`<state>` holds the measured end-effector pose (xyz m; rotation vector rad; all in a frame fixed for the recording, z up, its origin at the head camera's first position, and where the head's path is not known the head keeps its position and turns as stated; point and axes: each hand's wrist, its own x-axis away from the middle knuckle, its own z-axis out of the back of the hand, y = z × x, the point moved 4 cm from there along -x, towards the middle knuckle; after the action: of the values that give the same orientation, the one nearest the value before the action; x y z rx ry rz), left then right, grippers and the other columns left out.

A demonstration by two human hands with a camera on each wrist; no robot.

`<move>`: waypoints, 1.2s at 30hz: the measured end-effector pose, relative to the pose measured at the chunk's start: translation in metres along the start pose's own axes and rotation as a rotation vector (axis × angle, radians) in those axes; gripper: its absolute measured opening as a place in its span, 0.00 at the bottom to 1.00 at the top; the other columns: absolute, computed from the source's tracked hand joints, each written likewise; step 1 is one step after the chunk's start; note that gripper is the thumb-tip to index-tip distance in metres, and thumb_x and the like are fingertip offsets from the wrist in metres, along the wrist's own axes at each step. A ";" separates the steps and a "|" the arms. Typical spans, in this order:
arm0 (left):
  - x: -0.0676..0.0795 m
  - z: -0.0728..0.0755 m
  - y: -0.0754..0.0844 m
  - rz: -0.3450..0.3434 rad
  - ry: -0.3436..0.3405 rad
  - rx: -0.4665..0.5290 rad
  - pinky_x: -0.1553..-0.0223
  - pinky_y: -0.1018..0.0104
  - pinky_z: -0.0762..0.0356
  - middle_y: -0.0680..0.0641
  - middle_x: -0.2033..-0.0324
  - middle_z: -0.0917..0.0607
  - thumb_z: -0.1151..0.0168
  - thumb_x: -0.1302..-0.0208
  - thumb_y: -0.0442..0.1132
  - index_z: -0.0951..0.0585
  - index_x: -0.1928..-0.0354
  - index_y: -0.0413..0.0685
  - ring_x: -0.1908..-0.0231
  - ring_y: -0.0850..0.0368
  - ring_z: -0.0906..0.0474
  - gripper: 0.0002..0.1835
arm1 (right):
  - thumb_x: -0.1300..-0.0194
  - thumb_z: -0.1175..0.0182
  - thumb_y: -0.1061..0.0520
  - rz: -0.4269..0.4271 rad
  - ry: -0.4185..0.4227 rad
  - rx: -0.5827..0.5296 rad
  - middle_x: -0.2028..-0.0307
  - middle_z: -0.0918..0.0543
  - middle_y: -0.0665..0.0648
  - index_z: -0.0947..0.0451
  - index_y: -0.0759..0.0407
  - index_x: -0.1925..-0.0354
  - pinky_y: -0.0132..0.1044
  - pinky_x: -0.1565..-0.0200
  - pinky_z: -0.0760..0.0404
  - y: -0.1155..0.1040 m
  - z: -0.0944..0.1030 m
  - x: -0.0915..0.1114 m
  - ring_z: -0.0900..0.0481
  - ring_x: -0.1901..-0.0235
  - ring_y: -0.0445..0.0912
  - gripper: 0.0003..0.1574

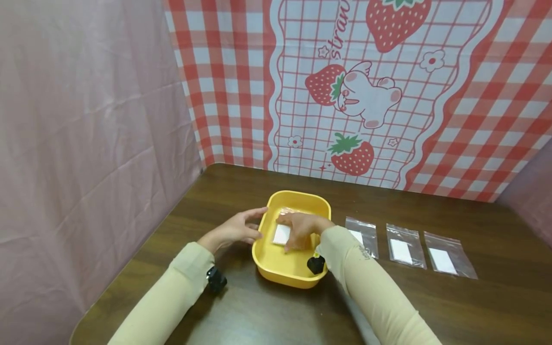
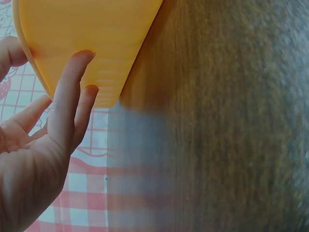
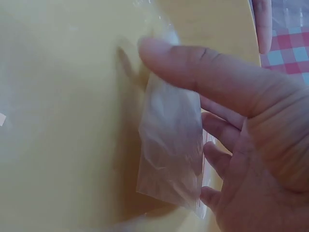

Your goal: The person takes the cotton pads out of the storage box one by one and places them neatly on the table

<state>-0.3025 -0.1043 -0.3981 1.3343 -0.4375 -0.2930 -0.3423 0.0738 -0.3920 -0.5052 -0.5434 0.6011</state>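
Yellow plastic forms the deep, rounded rectangular basin point(image 1: 278, 263) at twelve o'clock from you, standing on the dark brown wood-grain table point(image 1: 258, 316). Your left hand point(image 1: 235, 228) is at its nine-to-ten o'clock side, fingers loosely spread and touching the rim and outer wall without clenching. Your right hand point(image 1: 305, 229) reaches inside from about four o'clock, and the right wrist view shows it pinching a thin, clear plastic bag point(image 3: 169, 130), thumb on one face and fingers behind the other, just above the basin's bottom. From overhead, a white rectangular card point(image 1: 281, 235) shows inside the basin at nine o'clock from your right hand, near its fingertips; whether it lies in the pinched bag, you cannot tell. At three to four o'clock from the basin, three clear zip bags point(image 1: 406, 246) lie flat in a row, each with a white card in it, the nearest one partly behind your cream sleeve point(image 1: 375, 282). Beyond, at twelve to one o'clock, hangs a red-and-white checked cloth printed with strawberries point(image 1: 241, 86); a pale pink fabric curtain point(image 1: 95, 143) hangs at ten.
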 end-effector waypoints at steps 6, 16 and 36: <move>0.000 0.000 0.000 0.016 0.008 -0.001 0.62 0.58 0.20 0.40 0.35 0.38 0.39 0.46 0.25 0.40 0.30 0.50 0.46 0.45 0.29 0.40 | 0.58 0.26 0.62 0.019 -0.004 -0.049 0.42 0.30 0.60 0.39 0.63 0.34 0.35 0.57 0.25 0.001 0.001 0.002 0.30 0.54 0.48 0.54; 0.000 0.001 0.000 0.026 0.015 0.002 0.63 0.58 0.20 0.41 0.35 0.37 0.39 0.46 0.25 0.40 0.30 0.49 0.46 0.45 0.28 0.40 | 0.57 0.29 0.64 0.069 0.061 -0.031 0.42 0.30 0.59 0.36 0.62 0.36 0.35 0.54 0.30 0.003 0.009 0.003 0.32 0.55 0.49 0.49; 0.000 -0.002 0.000 0.028 0.018 0.006 0.62 0.59 0.20 0.40 0.36 0.37 0.38 0.47 0.25 0.39 0.31 0.48 0.47 0.46 0.27 0.40 | 0.53 0.31 0.64 0.150 0.228 -0.017 0.41 0.29 0.61 0.36 0.61 0.36 0.46 0.43 0.34 -0.008 0.030 0.015 0.30 0.47 0.51 0.46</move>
<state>-0.3021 -0.1028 -0.3981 1.3346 -0.4417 -0.2570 -0.3468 0.0857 -0.3603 -0.6252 -0.2964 0.6722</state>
